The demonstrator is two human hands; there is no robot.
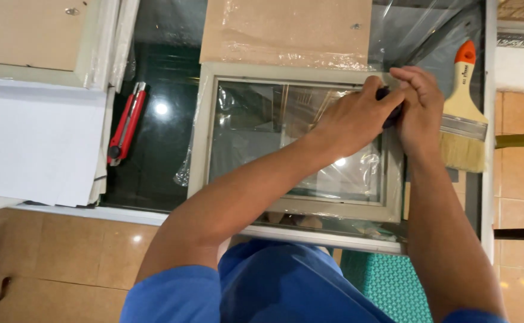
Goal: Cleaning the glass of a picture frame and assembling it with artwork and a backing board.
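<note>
A pale green picture frame (pixel 202 131) with a glass pane lies flat on a dark glass table (pixel 160 149), partly wrapped in clear plastic film. My left hand (pixel 351 116) and my right hand (pixel 420 107) meet at the frame's far right corner. Both are closed around a small dark object (pixel 388 104) there; the fingers hide most of it, and I cannot tell what it is. Both forearms cross the frame from below.
A red utility knife (pixel 127 122) lies left of the frame. A wide paintbrush (pixel 464 110) with an orange handle tip lies at the right. A brown backing board (pixel 286 30) in plastic lies beyond the frame. White sheets (pixel 34 140) and another frame (pixel 34 42) sit at the left.
</note>
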